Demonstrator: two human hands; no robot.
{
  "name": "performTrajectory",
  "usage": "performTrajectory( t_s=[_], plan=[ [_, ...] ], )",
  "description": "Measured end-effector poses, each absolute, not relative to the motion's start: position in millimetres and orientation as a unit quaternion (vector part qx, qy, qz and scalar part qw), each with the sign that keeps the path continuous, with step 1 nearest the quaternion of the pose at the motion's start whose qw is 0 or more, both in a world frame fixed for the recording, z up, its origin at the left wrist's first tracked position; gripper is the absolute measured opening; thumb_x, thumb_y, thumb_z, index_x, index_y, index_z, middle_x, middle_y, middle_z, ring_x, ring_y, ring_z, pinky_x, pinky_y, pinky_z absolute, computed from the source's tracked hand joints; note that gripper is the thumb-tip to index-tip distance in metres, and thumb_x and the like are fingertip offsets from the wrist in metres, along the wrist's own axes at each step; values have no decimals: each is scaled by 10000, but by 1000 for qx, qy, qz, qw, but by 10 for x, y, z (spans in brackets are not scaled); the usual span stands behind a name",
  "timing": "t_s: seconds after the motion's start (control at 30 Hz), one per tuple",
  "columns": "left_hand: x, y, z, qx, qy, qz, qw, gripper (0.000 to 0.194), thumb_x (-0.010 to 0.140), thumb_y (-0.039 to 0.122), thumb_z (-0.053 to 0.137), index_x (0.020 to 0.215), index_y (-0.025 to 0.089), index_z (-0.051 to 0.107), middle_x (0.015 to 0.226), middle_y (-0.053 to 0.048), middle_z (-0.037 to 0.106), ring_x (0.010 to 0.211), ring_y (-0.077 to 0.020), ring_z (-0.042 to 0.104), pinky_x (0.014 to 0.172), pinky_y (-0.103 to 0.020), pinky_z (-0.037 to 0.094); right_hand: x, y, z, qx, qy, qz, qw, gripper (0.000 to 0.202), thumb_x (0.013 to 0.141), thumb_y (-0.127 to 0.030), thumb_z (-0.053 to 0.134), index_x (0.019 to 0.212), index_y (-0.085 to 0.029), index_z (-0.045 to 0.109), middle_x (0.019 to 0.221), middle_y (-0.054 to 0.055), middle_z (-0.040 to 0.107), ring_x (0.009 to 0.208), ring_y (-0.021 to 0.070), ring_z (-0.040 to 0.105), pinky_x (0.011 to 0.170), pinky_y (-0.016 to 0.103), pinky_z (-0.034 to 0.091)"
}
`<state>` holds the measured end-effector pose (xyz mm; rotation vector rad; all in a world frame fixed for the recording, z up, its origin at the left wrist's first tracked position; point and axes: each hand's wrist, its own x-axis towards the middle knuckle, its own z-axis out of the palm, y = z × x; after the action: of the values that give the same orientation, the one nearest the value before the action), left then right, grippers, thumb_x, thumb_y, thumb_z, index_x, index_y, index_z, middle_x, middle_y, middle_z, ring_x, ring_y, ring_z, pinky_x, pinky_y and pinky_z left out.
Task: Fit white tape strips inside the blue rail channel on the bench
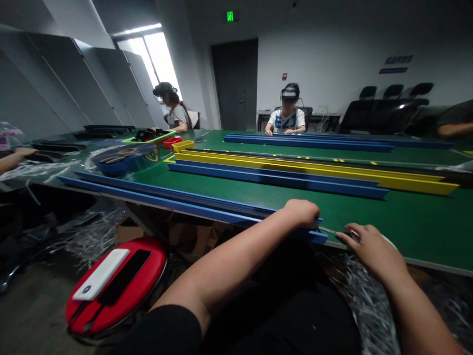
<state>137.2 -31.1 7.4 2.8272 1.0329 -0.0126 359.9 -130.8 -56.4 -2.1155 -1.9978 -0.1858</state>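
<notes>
A long blue rail [221, 211] with a dark groove lies along the near edge of the green table. At its right end my left hand [303, 213] is closed, fingers curled down over the rail and mostly hidden. Just right of that end, my right hand [373, 245] is closed in a pinch above the table edge. A thin pale strip [328, 230] stretches from its fingertips to the rail's end by my left hand. Something small and dark shows between the right fingers, too unclear to name.
Beyond lie another blue rail [273, 178] and yellow rails [318, 168] on the green table [424, 222]. A blue basin [113, 162] stands left. Below are a red stool [144, 266] with two flat devices and piled pale strips [373, 305]. Co-workers sit across the table.
</notes>
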Motion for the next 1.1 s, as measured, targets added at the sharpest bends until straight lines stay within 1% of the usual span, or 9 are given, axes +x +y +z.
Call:
performTrajectory(
  t_s=[0.17,0.3,0.4,0.5,0.6,0.67,0.8,0.87,1.1],
  plan=[
    [1382,-311,27,933,353,3,77,301,779,490,621,966,276,721,1028,-62,742,927,-228,684,742,-293,525,3561,-1361,-632,-723,-677,-43,129,548,871,-693,391,1073,-265,668,985,114,613,835,256,604,728,371,450],
    [1394,-316,-1,934,352,8,67,297,789,493,607,965,279,714,1027,-60,739,928,-234,685,754,-310,531,3469,-1443,-624,-721,-681,-69,113,525,937,-587,315,1218,-266,621,1055,136,603,864,261,602,722,376,455],
    [1404,-328,4,933,352,10,72,301,782,489,616,972,275,709,1039,-61,737,939,-235,684,748,-303,531,3352,-1516,-538,-724,-676,-100,90,530,955,-531,289,1299,-252,580,1053,160,603,841,270,599,693,385,450],
    [1403,-331,14,933,350,7,78,313,778,494,616,977,267,699,1050,-66,735,937,-249,687,714,-313,533,3237,-1542,-437,-734,-660,-144,70,522,945,-537,311,1241,-252,633,989,167,614,846,308,586,668,408,434],
    [1404,-323,15,935,345,-4,84,309,795,480,612,999,262,688,1065,-71,732,943,-249,688,716,-313,532,3157,-1438,-407,-745,-640,-170,85,477,926,-537,372,1190,-283,678,1073,170,616,950,353,564,693,436,426],
    [1407,-315,12,935,342,-9,90,325,811,502,601,1012,261,685,1065,-74,731,952,-244,687,731,-308,531,3127,-1293,-437,-729,-661,-133,117,404,915,-502,433,1154,-317,700,1171,130,616,1024,333,555,762,438,431],
    [1412,-298,0,938,333,-9,93,367,825,552,572,1019,264,689,1061,-75,732,958,-239,685,748,-304,528,3116,-996,-529,-696,-702,-35,147,295,886,-435,500,970,-309,753,1152,59,660,1064,268,567,887,417,414],
    [1410,-287,-7,940,327,-4,94,358,828,546,565,1021,272,691,1051,-67,735,952,-232,685,747,-298,525,3128,-916,-555,-696,-701,-20,156,274,867,-415,518,923,-288,755,1166,56,664,1082,264,567,908,414,406],
    [1388,-303,-16,948,307,25,80,324,827,504,580,1018,274,702,1014,-66,740,927,-237,688,725,-299,517,3180,-905,-549,-684,-709,31,171,276,842,-452,542,899,-268,740,1226,47,655,1136,275,551,928,419,398]
  ],
)
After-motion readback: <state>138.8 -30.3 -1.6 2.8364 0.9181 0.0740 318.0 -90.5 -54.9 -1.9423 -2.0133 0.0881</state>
